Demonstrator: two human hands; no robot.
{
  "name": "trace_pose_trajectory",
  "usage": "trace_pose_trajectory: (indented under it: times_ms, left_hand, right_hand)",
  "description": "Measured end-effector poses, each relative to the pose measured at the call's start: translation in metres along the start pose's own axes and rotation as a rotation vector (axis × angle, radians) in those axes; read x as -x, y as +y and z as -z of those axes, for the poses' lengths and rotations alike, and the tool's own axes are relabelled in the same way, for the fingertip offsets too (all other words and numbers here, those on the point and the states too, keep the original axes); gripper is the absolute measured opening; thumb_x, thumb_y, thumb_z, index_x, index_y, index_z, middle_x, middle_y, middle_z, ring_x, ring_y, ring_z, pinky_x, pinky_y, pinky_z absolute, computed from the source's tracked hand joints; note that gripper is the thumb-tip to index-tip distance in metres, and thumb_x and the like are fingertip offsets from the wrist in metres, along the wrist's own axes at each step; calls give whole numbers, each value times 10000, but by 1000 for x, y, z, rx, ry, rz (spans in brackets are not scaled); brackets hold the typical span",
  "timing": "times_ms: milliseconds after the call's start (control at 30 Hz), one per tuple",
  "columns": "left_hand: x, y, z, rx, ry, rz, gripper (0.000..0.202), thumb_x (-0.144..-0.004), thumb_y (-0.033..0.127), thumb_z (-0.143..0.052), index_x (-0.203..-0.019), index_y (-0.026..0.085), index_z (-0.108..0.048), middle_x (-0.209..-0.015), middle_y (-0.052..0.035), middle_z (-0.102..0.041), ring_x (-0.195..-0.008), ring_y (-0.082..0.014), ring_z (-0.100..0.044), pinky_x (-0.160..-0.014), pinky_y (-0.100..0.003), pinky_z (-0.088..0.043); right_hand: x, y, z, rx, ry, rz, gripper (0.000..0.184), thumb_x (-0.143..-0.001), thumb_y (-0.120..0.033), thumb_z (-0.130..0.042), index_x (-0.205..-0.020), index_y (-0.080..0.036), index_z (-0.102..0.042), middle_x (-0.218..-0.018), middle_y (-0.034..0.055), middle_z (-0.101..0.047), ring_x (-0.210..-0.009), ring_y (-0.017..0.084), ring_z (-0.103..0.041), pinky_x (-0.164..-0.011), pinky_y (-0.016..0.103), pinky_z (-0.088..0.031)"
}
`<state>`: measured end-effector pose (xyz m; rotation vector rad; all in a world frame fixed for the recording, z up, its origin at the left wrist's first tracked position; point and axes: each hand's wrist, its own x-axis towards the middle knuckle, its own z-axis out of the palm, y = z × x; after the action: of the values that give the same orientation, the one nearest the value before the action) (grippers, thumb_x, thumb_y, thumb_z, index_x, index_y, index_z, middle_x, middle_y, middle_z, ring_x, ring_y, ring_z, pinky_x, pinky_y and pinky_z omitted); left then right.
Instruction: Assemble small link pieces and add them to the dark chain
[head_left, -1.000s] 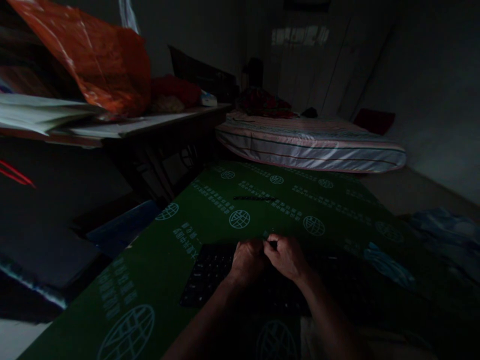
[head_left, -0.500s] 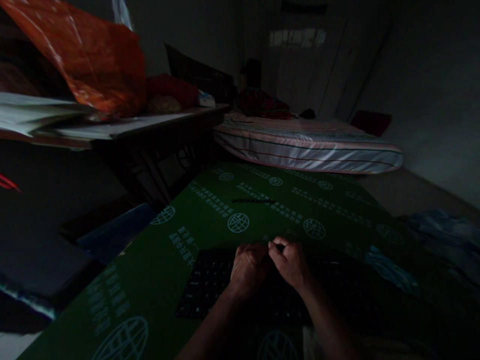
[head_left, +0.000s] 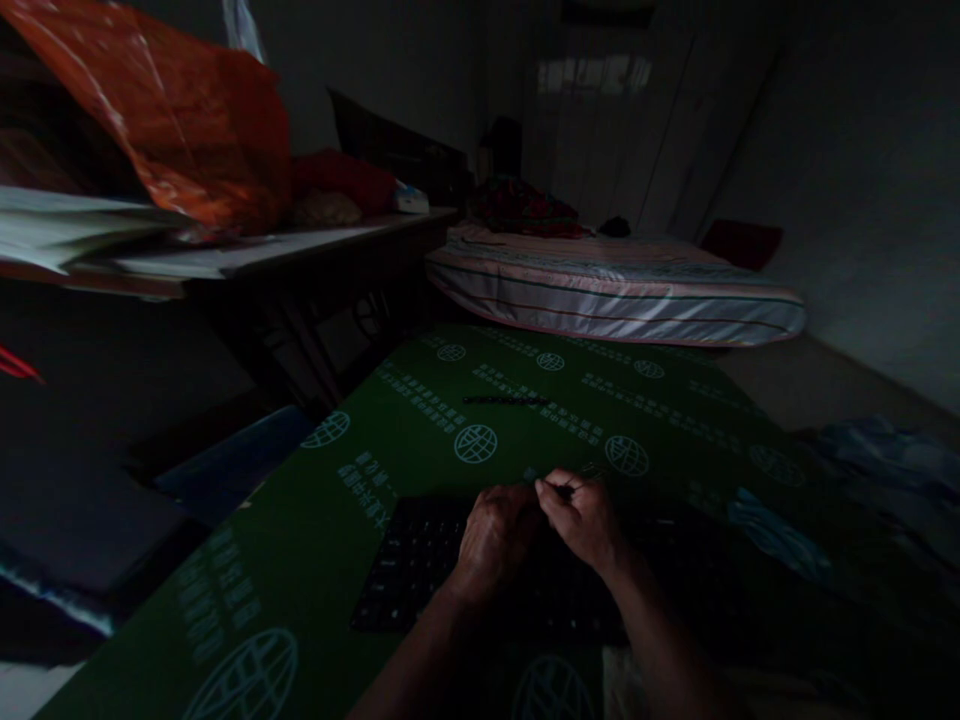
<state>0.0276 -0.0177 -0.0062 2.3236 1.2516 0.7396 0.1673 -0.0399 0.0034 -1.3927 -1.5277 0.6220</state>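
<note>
Left hand (head_left: 489,542) and right hand (head_left: 583,518) meet, curled, over the computer keyboard (head_left: 416,560); their grip I can't tell; best kept steady.

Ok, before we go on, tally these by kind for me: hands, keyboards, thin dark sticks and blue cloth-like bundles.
Hands: 2, the left hand and the right hand
Keyboards: 1, the black keyboard beneath them
Thin dark sticks: 1, the dark stick farther off
Blue cloth-like bundles: 1, the blue bundle at right
Total: 5
</note>
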Motion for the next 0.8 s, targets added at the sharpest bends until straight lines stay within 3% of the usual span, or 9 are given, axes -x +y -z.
trace_pose_trajectory:
  times_ms: [300, 400, 500, 600, 700, 800]
  left_hand:
    - [-1, -7, -1, 417, 9, 67, 196, -761, 180, -546, -914, 215, -664, -920, -14, -701, -831, -167, -641, -763, -252, -465]
    - [-1, -6, 1, 542, 69, 155, 206, -719, 178, -585, -911, 194, -657, -912, -20, -701, -843, -174, -641, -759, -252, -480]
    - [-2, -4, 4, 650, 126, 233, 108, -696, 197, -618, -796, 180, -654, -787, -7, -696, -752, -162, -638, -689, -233, -487]
    - [-2, -1, 6, 737, 161, 294, 69, -669, 217, -657, -721, 173, -647, -710, 0, -680, -688, -150, -622, -628, -214, -472]
    - [-3, 0, 7, 827, 187, 353, 104, -642, 239, -688, -701, 162, -649, -682, -3, -669, -653, -143, -604, -599, -209, -457]
    - [-2, 0, 8, 934, 182, 392, 139, -625, 258, -708, -696, 157, -645, -668, 5, -659, -616, -129, -585, -575, -207, -446]
  right_hand:
    - [-1, -5, 4, -84, 45, 26, 312, -826, -380, -486, -619, -167, -582, -473, -23, -492, -449, 90, -462, -457, 184, -385]
    - [-3, 1, 2, -223, 108, -29, 298, -827, -413, -504, -864, -161, -660, -602, 11, -609, -520, 108, -550, -502, 199, -444]
    - [-4, 4, 2, -323, 88, -93, 401, -836, -452, -489, -1110, -184, -605, -806, 55, -671, -582, 123, -608, -477, 201, -458]
    - [-4, 3, 2, -384, 42, -165, 508, -848, -511, -438, -1234, -190, -519, -791, 59, -677, -503, 119, -606, -418, 200, -442]
    - [-3, 3, 1, -407, 73, -181, 512, -869, -519, -389, -1220, -171, -522, -658, 28, -655, -429, 112, -577, -405, 204, -439]
    - [-2, 7, 1, -328, 96, -83, 382, -868, -438, -437, -1086, -172, -604, -740, 44, -675, -499, 114, -600, -482, 223, -485]
